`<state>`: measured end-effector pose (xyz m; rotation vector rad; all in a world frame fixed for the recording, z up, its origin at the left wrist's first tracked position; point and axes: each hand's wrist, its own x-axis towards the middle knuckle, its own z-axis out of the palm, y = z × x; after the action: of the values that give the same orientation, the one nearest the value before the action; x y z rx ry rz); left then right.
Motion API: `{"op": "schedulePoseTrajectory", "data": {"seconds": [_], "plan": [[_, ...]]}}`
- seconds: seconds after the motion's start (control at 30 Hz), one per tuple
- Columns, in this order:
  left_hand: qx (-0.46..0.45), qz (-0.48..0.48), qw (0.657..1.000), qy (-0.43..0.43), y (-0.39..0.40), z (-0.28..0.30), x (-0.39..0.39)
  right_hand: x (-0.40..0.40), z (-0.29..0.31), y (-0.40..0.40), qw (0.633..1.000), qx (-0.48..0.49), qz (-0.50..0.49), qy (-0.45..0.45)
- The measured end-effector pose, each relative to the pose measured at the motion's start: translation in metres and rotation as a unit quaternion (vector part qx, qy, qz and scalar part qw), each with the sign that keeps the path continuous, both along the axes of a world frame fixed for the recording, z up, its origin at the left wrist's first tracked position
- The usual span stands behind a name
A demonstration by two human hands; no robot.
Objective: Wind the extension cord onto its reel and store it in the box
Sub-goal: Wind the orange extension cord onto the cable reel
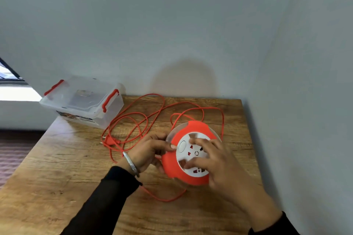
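An orange reel (172, 166) with a white socket face sits tilted above the wooden table (57, 177). My left hand (150, 151) grips its left rim. The fingers of my right hand (215, 162) lie spread on the white socket face and look blurred. The thin orange cord (141, 118) lies in loose loops over the table behind and to the left of the reel, and one loop runs under my left wrist. Its plug (109, 140) rests left of my left hand. A clear plastic box (84, 101) with a lid and red latches stands at the table's far left corner.
Grey walls close in behind the table and along its right side. The table's left edge drops to a brown floor. A bright window sill shows at the far left behind the box.
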<state>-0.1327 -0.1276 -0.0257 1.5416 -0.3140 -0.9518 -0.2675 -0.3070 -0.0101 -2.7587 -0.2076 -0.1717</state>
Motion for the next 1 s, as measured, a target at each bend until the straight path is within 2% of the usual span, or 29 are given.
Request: {"op": "schedulePoseTrajectory", "data": {"seconds": [0.17,0.37,0.53,0.73,0.87,1.0], "plan": [[-0.001,-0.075,0.997,0.011,0.006,0.007,0.018,0.007,-0.016,0.000,0.999,-0.012,0.010,0.044],[0.016,-0.099,0.995,-0.020,-0.005,0.006,0.017,0.007,-0.016,-0.004,0.999,-0.032,-0.012,0.029],[-0.011,-0.032,0.999,-0.041,-0.015,0.004,-0.002,0.004,-0.018,-0.008,0.993,-0.043,-0.110,-0.009],[-0.078,0.105,0.990,-0.048,-0.029,-0.003,-0.044,-0.001,-0.023,-0.002,0.965,0.022,-0.250,-0.080],[-0.130,0.148,0.979,-0.042,-0.039,-0.012,-0.066,-0.004,-0.022,0.000,0.937,0.044,-0.338,-0.079],[-0.170,0.172,0.970,-0.033,-0.041,-0.018,-0.078,-0.003,-0.025,0.002,0.913,0.146,-0.379,-0.043]]}}
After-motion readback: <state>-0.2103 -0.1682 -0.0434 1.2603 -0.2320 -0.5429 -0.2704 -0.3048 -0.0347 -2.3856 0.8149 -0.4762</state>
